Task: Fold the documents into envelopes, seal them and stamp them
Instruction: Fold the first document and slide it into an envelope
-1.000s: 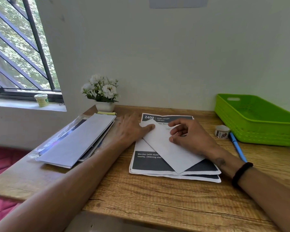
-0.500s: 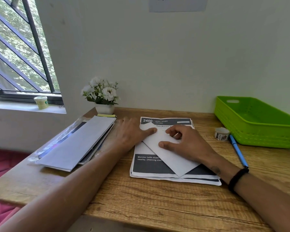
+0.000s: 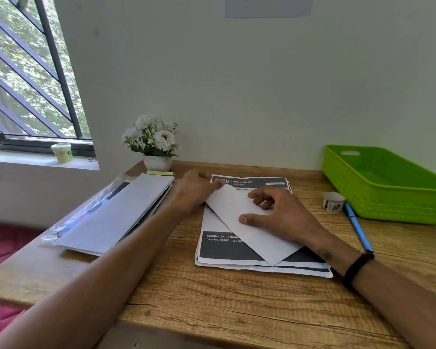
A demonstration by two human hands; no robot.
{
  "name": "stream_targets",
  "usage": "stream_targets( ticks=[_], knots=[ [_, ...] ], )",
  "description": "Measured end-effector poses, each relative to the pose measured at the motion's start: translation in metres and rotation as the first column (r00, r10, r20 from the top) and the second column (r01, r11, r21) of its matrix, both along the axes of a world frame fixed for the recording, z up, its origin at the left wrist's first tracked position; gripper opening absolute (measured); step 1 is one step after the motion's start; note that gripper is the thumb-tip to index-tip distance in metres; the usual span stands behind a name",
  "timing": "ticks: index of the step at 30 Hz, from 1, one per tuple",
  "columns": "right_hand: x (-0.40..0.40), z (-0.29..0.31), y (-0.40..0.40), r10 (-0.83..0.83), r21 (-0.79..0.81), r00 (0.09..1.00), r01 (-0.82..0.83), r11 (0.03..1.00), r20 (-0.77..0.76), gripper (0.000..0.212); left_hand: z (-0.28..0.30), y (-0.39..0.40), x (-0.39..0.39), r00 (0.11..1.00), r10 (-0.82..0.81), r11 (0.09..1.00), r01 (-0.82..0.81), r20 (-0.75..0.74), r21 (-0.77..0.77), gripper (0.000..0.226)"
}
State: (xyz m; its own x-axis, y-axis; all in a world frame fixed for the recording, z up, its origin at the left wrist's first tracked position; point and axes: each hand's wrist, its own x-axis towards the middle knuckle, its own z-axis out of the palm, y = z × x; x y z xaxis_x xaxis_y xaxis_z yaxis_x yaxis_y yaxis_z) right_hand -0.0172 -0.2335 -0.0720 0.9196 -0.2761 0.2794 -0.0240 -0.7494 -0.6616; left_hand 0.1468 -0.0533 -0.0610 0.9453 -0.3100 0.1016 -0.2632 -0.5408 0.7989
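A folded white sheet (image 3: 247, 222) lies askew on the printed document stack (image 3: 227, 248) mid-desk. The left hand (image 3: 194, 190) presses its far corner with a straightened finger; the right hand (image 3: 280, 215) pins it, fingers curled, thumb flat. The green basket (image 3: 388, 197) interior appears bare.

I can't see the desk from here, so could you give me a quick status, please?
Left hand pins folded sheet's far corner. Right hand presses its middle, fingers curled. Sheet lies atop document stack. Nothing in the way.

Pale wall (image 3: 237, 84) behind wooden surface (image 3: 237, 298); barred window (image 3: 30, 71) at left w/ daylight & trees outside, white sill (image 3: 35, 161) below, red bedding (image 3: 3, 245) lower left.
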Motion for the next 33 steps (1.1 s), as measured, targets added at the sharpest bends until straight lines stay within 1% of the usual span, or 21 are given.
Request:
stream_targets(
  ticks=[1,3,4,6,8,9,10,11,12,13,15,18,20,22,23,25,26,28,30,32,33],
  knots=[
    [0.000,0.000,0.000,0.004,0.001,1.000,-0.004,1.000,-0.001,0.064,0.002,0.001,0.000,1.000,0.000,1.000,0.000,-0.017,-0.029,0.041],
    [0.000,0.001,0.001,0.016,0.007,1.000,-0.016,1.000,0.000,0.063,0.002,0.001,0.000,1.000,-0.013,1.000,0.013,-0.020,-0.001,0.037],
    [0.000,0.001,0.001,0.023,0.015,1.000,-0.023,1.000,-0.001,0.062,0.001,0.001,0.000,1.000,-0.026,0.999,0.026,-0.010,0.039,0.034],
    [0.000,0.002,0.000,0.049,0.056,0.999,-0.049,0.997,-0.005,0.059,0.000,0.001,-0.004,0.996,-0.058,0.978,0.044,0.065,0.203,0.036],
    [0.001,0.002,-0.001,0.083,0.101,0.997,-0.083,0.991,-0.001,0.057,-0.002,-0.001,-0.004,0.983,-0.083,0.932,0.018,0.166,0.362,0.066],
    [0.001,0.002,-0.002,0.097,0.111,0.995,-0.096,0.989,0.003,0.055,-0.003,-0.002,-0.003,0.978,-0.083,0.918,0.000,0.190,0.397,0.079],
    [0.001,0.003,-0.002,0.108,0.116,0.994,-0.108,0.987,0.013,0.053,-0.005,-0.003,0.000,0.976,-0.077,0.917,-0.010,0.202,0.398,0.089],
    [0.001,0.003,-0.003,0.114,0.117,0.993,-0.116,0.986,0.024,0.051,-0.006,-0.003,0.000,0.976,-0.073,0.920,-0.014,0.206,0.392,0.095],
    [0.001,0.002,-0.004,0.118,0.120,0.992,-0.122,0.985,0.037,0.048,-0.006,-0.003,0.001,0.976,-0.077,0.924,-0.006,0.203,0.382,0.096],
    [0.002,0.002,-0.004,0.118,0.121,0.992,-0.123,0.985,0.051,0.045,-0.006,-0.002,0.000,0.976,-0.083,0.929,0.001,0.203,0.371,0.092],
    [0.002,0.000,-0.005,0.101,0.130,0.991,-0.111,0.985,0.084,0.039,-0.005,-0.001,-0.002,0.974,-0.080,0.949,0.010,0.210,0.316,0.076],
    [0.004,-0.001,-0.005,0.058,0.148,0.990,-0.077,0.986,0.130,0.034,-0.007,0.001,-0.001,0.989,-0.048,0.990,0.029,0.139,0.141,0.061],
    [0.001,0.003,-0.005,0.037,0.190,0.986,-0.068,0.979,0.162,0.032,-0.006,0.001,0.000,0.993,-0.052,0.998,0.054,0.103,-0.019,0.044],
    [-0.003,0.011,-0.005,0.006,0.248,0.980,-0.057,0.967,0.198,0.027,-0.001,0.001,-0.001,0.995,-0.079,0.972,0.089,0.055,-0.217,0.021],
    [-0.005,0.017,-0.005,-0.010,0.274,0.977,-0.051,0.960,0.214,0.026,0.004,0.002,-0.004,0.993,-0.121,0.943,0.113,-0.005,-0.314,0.015],
    [-0.009,0.029,-0.003,-0.014,0.357,0.970,-0.075,0.931,0.241,0.027,0.017,0.004,-0.016,0.949,-0.287,0.876,0.204,-0.132,-0.438,0.018],
    [-0.011,0.035,-0.001,-0.009,0.411,0.969,-0.097,0.906,0.249,0.028,0.023,0.003,-0.025,0.912,-0.377,0.848,0.270,-0.161,-0.457,0.021],
    [-0.014,0.042,0.002,0.000,0.486,0.974,-0.114,0.866,0.228,0.028,0.025,-0.003,-0.042,0.863,-0.491,0.817,0.407,-0.122,-0.408,0.025],
    [-0.016,0.042,0.003,0.026,0.467,0.986,-0.101,0.878,0.164,0.027,0.022,-0.014,-0.057,0.840,-0.541,0.796,0.497,-0.040,-0.345,0.026],
    [-0.017,0.038,0.002,0.053,0.441,0.995,-0.087,0.893,0.089,0.028,0.017,-0.022,-0.064,0.834,-0.552,0.793,0.524,-0.004,-0.311,0.025],
    [-0.016,0.038,0.001,0.063,0.455,0.996,-0.083,0.886,0.060,0.027,0.016,-0.023,-0.064,0.834,-0.551,0.800,0.526,-0.004,-0.289,0.025]
  ],
)
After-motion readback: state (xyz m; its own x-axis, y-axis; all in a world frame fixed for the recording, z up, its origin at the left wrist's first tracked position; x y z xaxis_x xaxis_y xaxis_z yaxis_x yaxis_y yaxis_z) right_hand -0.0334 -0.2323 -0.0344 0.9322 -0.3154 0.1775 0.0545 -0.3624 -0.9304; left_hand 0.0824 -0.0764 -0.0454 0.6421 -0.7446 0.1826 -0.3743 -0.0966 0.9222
